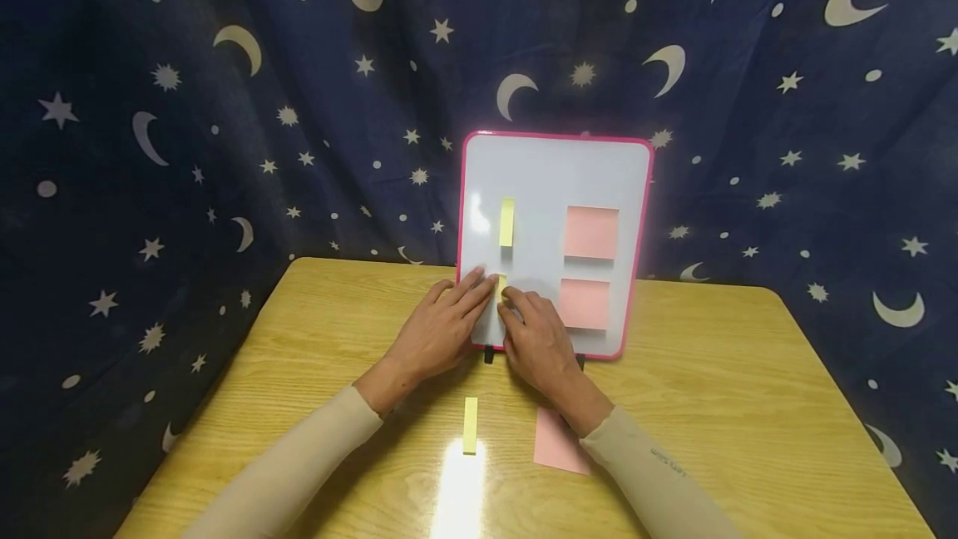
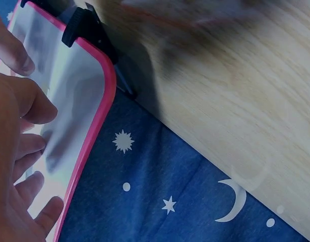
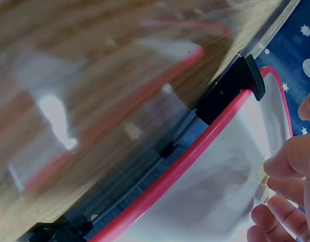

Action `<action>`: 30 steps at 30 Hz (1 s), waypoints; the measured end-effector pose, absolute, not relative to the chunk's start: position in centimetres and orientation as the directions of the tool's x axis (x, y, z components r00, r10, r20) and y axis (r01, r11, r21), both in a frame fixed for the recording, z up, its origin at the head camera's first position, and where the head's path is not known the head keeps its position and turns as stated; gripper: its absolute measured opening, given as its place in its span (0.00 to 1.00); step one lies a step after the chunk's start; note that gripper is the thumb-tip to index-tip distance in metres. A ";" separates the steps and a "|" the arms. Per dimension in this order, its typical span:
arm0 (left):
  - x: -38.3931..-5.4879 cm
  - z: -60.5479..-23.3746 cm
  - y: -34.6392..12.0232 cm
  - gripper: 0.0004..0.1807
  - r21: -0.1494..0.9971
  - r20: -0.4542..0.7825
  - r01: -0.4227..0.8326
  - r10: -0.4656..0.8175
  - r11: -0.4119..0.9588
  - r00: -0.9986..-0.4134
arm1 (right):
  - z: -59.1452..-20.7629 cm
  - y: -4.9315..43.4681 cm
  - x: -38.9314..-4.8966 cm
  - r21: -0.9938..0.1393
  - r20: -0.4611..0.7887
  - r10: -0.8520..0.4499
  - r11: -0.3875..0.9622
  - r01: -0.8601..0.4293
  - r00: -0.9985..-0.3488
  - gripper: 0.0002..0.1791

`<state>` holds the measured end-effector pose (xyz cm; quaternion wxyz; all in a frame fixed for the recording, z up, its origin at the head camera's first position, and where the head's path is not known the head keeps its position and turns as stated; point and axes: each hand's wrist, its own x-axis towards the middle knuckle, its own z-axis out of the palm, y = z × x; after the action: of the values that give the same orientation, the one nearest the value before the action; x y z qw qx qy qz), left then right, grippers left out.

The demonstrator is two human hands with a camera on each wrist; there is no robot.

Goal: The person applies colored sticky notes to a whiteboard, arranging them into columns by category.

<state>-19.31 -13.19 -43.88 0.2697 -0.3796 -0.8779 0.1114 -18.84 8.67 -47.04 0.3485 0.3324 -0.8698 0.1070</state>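
A white board with a pink rim (image 1: 546, 173) stands upright on the table. My left hand (image 1: 440, 329) rests its fairly straight fingers on the board's lower left, fingertips right at the left edge of a narrow yellow sticky note (image 1: 501, 283). From the other side, my right hand (image 1: 540, 343) pinches that note low down between thumb and curled fingers; they hide its lower part. In the right wrist view a sliver of the yellow note (image 3: 260, 170) shows beside the thumb. Directly above sits another yellow sticky note (image 1: 506, 223), stuck to the board.
Two pink sticky notes, an upper one (image 1: 591, 233) and a lower one (image 1: 585, 304), are on the board's right half. On the table (image 1: 337, 314) lie a yellow strip (image 1: 470, 426) and a pink note (image 1: 557, 443), partly under my right forearm. Black stand clips (image 3: 235, 83) hold the board's bottom edge.
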 end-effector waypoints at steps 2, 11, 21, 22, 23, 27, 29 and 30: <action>-19.3 -43.9 -13.2 0.46 -0.401 0.387 0.606 0.727 0.686 -0.567 | -47.0 8.7 -18.8 0.042 0.674 -0.502 0.758 -0.651 -0.542 0.18; -19.3 -44.0 -13.5 0.45 -0.404 0.378 0.604 0.727 0.687 -0.574 | -47.0 8.7 -18.8 0.039 0.689 -0.502 0.746 -0.665 -0.523 0.17; -19.4 -44.0 -13.4 0.43 -0.423 0.379 0.605 0.738 0.675 -0.558 | -47.1 8.8 -18.8 -0.012 0.677 -0.487 0.742 -0.670 -0.551 0.20; -19.4 -44.0 -13.4 0.43 -0.429 0.378 0.603 0.740 0.673 -0.556 | -47.1 8.8 -18.8 -0.015 0.676 -0.487 0.741 -0.672 -0.553 0.21; -19.4 -43.9 -13.3 0.43 -0.435 0.379 0.601 0.742 0.670 -0.553 | -47.1 8.8 -18.8 -0.019 0.676 -0.487 0.739 -0.673 -0.553 0.21; -19.6 -43.6 -13.1 0.42 -0.455 0.381 0.598 0.751 0.660 -0.539 | -47.1 8.7 -18.7 -0.027 0.673 -0.487 0.736 -0.676 -0.557 0.21; -19.6 -43.4 -13.0 0.41 -0.468 0.380 0.595 0.756 0.654 -0.533 | -47.1 8.7 -18.7 -0.029 0.669 -0.488 0.737 -0.676 -0.561 0.21; -19.6 -43.4 -13.0 0.41 -0.474 0.378 0.592 0.758 0.652 -0.531 | -47.1 8.7 -18.6 -0.031 0.667 -0.488 0.737 -0.676 -0.563 0.21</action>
<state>-19.63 -12.99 -43.36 0.2850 -0.3912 -0.8629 0.1455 -18.64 8.70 -47.12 0.3273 0.3334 -0.8725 0.1431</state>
